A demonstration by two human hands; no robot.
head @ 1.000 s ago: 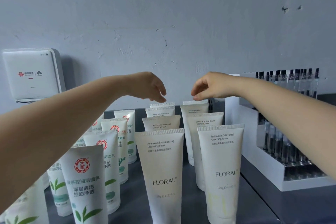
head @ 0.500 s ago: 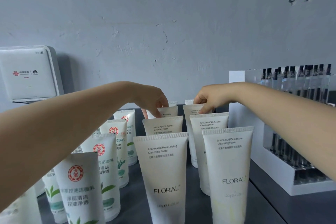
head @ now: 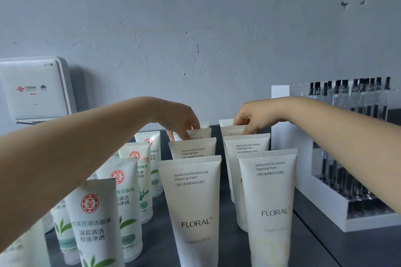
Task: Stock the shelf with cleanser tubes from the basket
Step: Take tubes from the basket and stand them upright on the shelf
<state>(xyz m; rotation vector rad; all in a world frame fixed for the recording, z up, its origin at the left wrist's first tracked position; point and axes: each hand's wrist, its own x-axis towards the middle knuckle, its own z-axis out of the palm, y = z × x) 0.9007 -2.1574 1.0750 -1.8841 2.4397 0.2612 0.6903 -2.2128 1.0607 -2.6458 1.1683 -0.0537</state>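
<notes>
Two rows of cream FLORAL cleanser tubes stand cap-down on the dark shelf [head: 230, 230]. My left hand [head: 180, 120] reaches over the left row and pinches the top of a rear tube [head: 200, 133], behind the oil-control tube [head: 193, 150]. Over the right row, my right hand [head: 252, 118] pinches the top of a rear tube [head: 232, 131], behind the skin-beauty tube [head: 247, 146]. In front stand a moisturizing tube [head: 193, 201] and another oil-control tube [head: 271, 201]. No basket is in view.
White tubes with red seals and green leaves [head: 95, 223] fill the left side of the shelf. A white router box [head: 32, 89] hangs on the grey wall at left. At right a white rack [head: 351, 212] holds several slim clear bottles with black caps.
Both hands have come down from above the rows onto the rear tube tops and closed their fingers on them. The view has shifted slightly.
</notes>
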